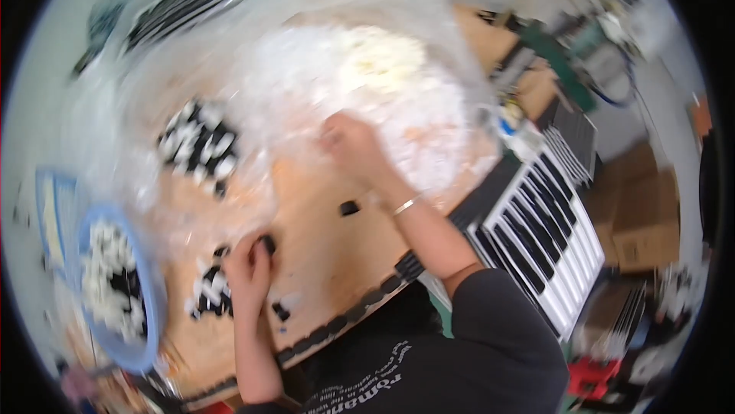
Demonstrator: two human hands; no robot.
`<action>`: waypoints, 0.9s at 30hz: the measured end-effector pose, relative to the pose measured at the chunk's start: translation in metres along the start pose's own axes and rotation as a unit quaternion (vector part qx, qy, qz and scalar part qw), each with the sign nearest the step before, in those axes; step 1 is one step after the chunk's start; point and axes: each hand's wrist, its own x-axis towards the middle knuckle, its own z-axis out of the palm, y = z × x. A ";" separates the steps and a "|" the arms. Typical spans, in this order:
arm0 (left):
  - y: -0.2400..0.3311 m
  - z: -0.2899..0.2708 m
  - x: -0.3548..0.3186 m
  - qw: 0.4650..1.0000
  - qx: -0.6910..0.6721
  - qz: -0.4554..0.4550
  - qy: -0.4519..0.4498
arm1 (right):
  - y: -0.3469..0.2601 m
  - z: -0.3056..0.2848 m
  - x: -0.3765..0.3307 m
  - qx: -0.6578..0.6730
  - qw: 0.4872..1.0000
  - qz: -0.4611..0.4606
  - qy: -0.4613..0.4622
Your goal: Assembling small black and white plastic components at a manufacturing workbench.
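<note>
Head view, blurred by motion. The left hand [249,265] is seen at 7 o'clock on the wooden table [321,261], fingers curled and pinched on a small black key [267,244]. The key sits at the hand's 1 o'clock edge; its long axis cannot be told. A pile of black and white keys [210,291] lies just beside this hand, at its 8 o'clock. The right hand [348,142] is laid on the clear plastic bag [306,85] near centre, fingers bent into the film; whether it is gripped cannot be told. A loose black key [349,208] lies between the hands, nearer the right wrist. A blue bowl [153,299] of keys stands at 8 o'clock.
</note>
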 end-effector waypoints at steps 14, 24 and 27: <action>-0.020 0.002 0.004 0.979 -0.203 -0.021 -0.012 | -0.042 0.065 -0.036 0.374 0.833 -0.093 -0.397; -0.035 0.005 0.016 0.981 -0.183 0.054 0.022 | -0.034 0.074 -0.024 0.405 0.850 -0.065 -0.330; -0.012 0.020 0.010 0.989 -0.073 0.126 0.030 | -0.042 0.083 -0.024 0.389 0.856 -0.080 -0.331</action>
